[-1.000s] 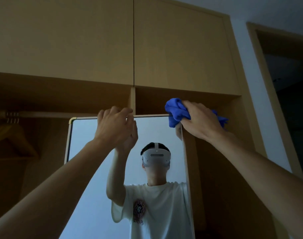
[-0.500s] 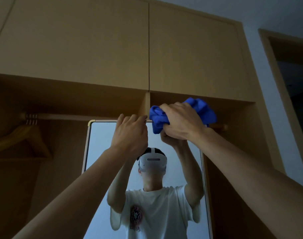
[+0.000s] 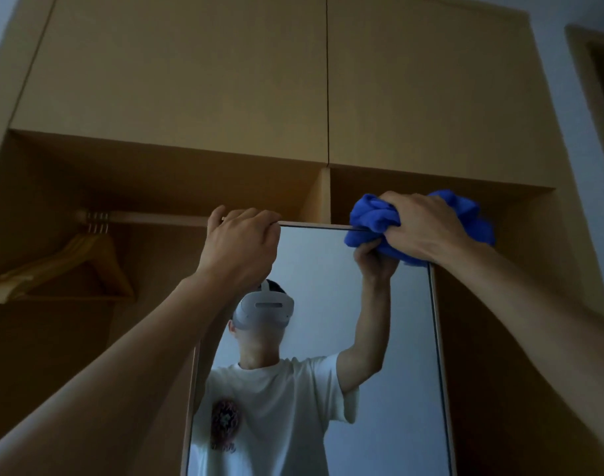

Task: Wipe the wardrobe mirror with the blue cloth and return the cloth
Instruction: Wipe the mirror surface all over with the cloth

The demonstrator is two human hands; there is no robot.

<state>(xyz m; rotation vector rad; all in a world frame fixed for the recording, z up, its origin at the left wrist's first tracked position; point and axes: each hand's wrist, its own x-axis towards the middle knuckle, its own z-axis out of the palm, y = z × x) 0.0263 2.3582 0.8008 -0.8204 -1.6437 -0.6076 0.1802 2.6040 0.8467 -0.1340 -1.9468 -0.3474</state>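
We find the blue cloth [image 3: 371, 218] bunched up in the right hand [image 3: 426, 231], whose fingers [image 3: 395, 209] are curled tightly round it, so that folds of cloth spill out to the left and right of the fist. The wad is pressed on the upper right corner of the wardrobe mirror [image 3: 407, 338], lying over the top edge where it meets the right edge. The left hand [image 3: 240, 243] is at the opposite upper corner, its fingers [image 3: 249, 218] hooked over the mirror's top edge and gripping it; we judge that it steadies the panel while the other hand wipes. The mirror is a tall, narrow pane, its long axis upright, and nearly all of its glass lies below the cloth, running down between our two forearms and out of the bottom of the view. That is the relation we think the coming move turns on: the cloth hand sits at the highest point of the pane, so the wiping has to travel downward or sideways along the top edge toward the left hand, and the right hand alone is placed to do it. To the left, inside the open wardrobe, a wooden hanger [image 3: 87, 266] hangs from a rail [image 3: 156, 218], well apart from both hands. Where the cloth belongs afterwards we cannot tell.
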